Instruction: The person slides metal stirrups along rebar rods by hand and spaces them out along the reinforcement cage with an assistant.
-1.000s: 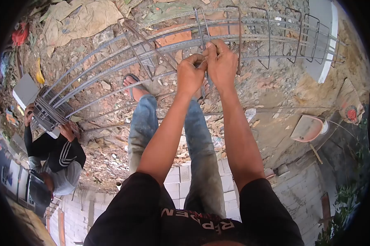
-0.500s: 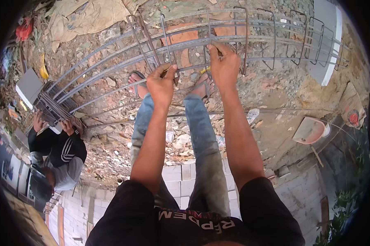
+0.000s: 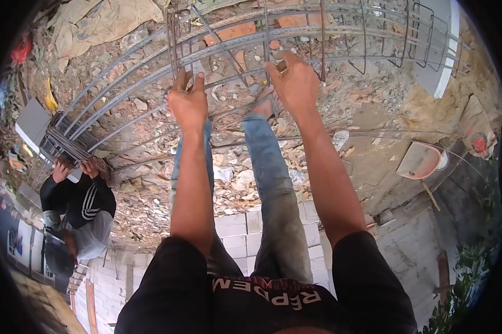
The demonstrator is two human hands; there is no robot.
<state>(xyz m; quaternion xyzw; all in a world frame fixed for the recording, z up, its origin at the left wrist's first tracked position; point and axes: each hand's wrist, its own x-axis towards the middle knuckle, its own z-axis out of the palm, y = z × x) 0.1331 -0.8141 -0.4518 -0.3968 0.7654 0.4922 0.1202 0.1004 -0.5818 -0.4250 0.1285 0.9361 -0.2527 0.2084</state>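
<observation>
A long cage of steel rebar (image 3: 234, 44) crosses in front of me, its bars running sideways through rectangular stirrups. My left hand (image 3: 188, 106) is at the lower bars, thumb and forefinger apart, beside the lower ends of some brownish stirrups (image 3: 172, 42); whether its fingertips touch them I cannot tell. To its right, another stirrup (image 3: 220, 45) leans across the bars. My right hand (image 3: 295, 83) has curled fingers, with the thumb against an upright stirrup (image 3: 266, 33). A brown stirrup (image 3: 322, 39) stands just right of that hand.
At left, a co-worker's hands (image 3: 86, 167) are at the cage's end, near a pale block (image 3: 35, 119). A grey slab (image 3: 433, 67) lies under the right end. A dustpan-like scoop (image 3: 419, 160) rests at right. Broken rubble (image 3: 240, 183) surrounds my feet.
My left hand has moved left and its thumb and forefinger have parted. The brownish stirrups are farther left, and the stirrup beside them now leans more. My right hand stays at its stirrup.
</observation>
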